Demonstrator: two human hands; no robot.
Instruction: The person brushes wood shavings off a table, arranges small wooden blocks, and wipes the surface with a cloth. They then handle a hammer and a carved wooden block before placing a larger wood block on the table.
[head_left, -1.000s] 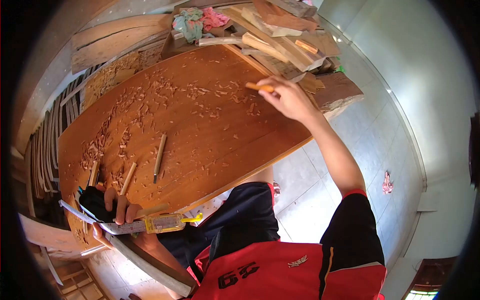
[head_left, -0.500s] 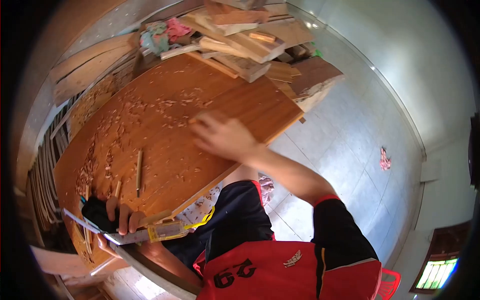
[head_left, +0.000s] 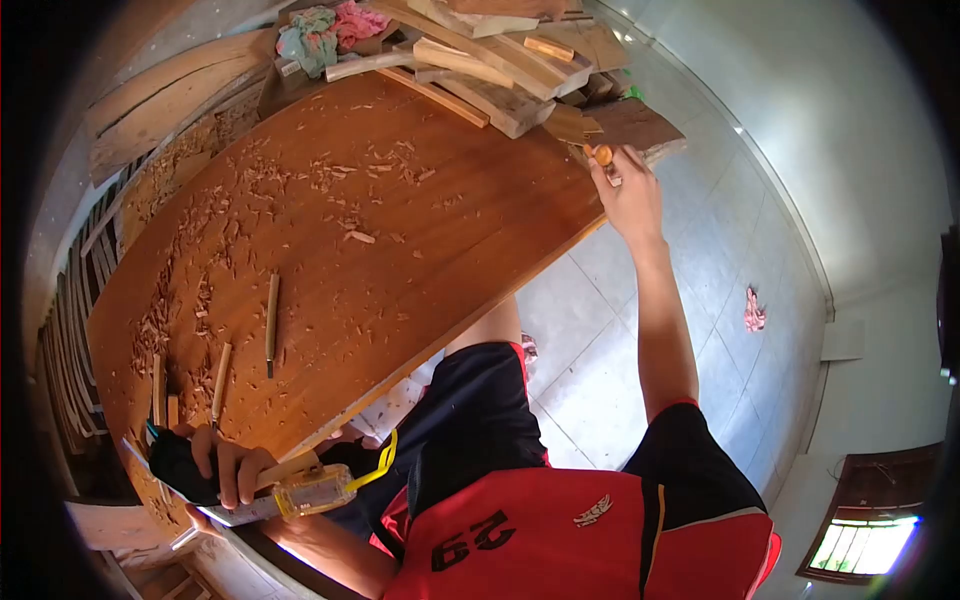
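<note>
At the lower left, my left hand (head_left: 235, 468) is closed round a bundle. In it are a black object (head_left: 180, 462), a flat pale piece, a wooden piece (head_left: 287, 468) and a small clear bottle (head_left: 312, 492) of yellowish liquid with a yellow strap (head_left: 376, 462). My right hand (head_left: 632, 195) is beyond the table's right corner, fingertips pinching a small orange-brown object with a rounded end (head_left: 603, 155); its full shape is hidden. Closer to my left hand, a slim wooden-handled tool (head_left: 271, 325) and another thin wooden handle (head_left: 221, 385) lie on the brown table (head_left: 450, 240).
Wood shavings (head_left: 180, 290) are scattered over the tabletop's left and middle. Boards and offcuts (head_left: 490, 75) are piled at the back, beside crumpled cloths (head_left: 308, 40). Tiled floor (head_left: 720, 260) lies to the right, with a pink cloth (head_left: 754, 310) on it.
My right hand has moved from over the shavings at mid-table to the right, past the table corner, with the small orange-brown object. My left hand keeps its hold on the bundle.
</note>
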